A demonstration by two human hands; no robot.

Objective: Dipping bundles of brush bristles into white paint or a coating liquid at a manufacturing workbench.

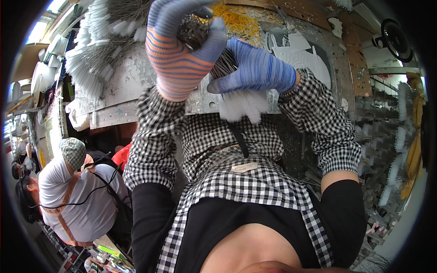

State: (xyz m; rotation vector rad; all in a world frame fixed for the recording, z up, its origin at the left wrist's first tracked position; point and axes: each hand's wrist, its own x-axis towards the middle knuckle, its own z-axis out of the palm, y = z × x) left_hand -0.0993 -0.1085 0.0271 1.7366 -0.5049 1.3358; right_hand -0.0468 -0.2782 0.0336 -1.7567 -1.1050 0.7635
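A bundle of thin wire-stemmed brushes (243, 107) hangs over the table's near edge, white bristles toward me and dark wire stems pointing away. My right hand (259, 67), in a blue striped glove, is closed round the stems just above the bristles. At the far end of the stems, my left hand (182, 54) wears an orange and blue striped glove. Its fingers and thumb curve round the wire ends, with a gap between the tips. Part of the stems is hidden behind the left thumb and palm.
Many white-bristled brushes (98, 45) lie heaped on the worktable (118, 102) at the left. Yellow bands (239, 22) are scattered at the back. White scraps (298, 43) lie at right. A black fan (397, 40) stands far right; another person (82, 200) is at lower left.
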